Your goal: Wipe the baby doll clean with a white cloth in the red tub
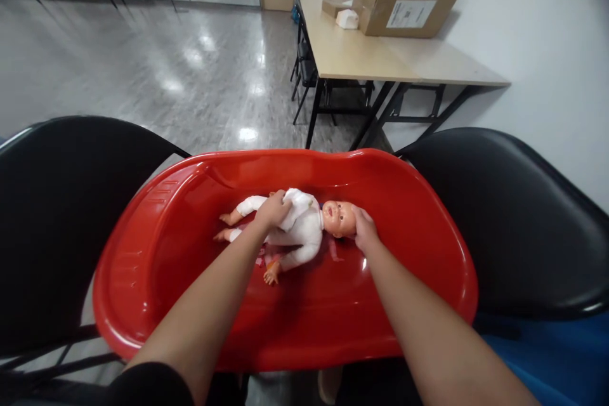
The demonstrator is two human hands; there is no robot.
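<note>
A baby doll (307, 241) in white clothing lies on its back inside a red baby bathtub (419, 304), its head to the right and its feet to the left. My left hand (275, 209) is closed on a white cloth (297, 204), which rests against the doll's chest. At the other end, my right hand (365, 228) cups the doll's head, thumb on top and the other fingers mostly hidden behind it. Some small pink and orange pieces show beneath the doll, too covered to make out.
Black chairs stand on either side of the tub, one at the left (71, 216) and one at the right (518, 222). Behind it, a wooden table (380, 60) carries a large cardboard box (404, 6) and smaller items. Something blue (547, 361) lies at the lower right.
</note>
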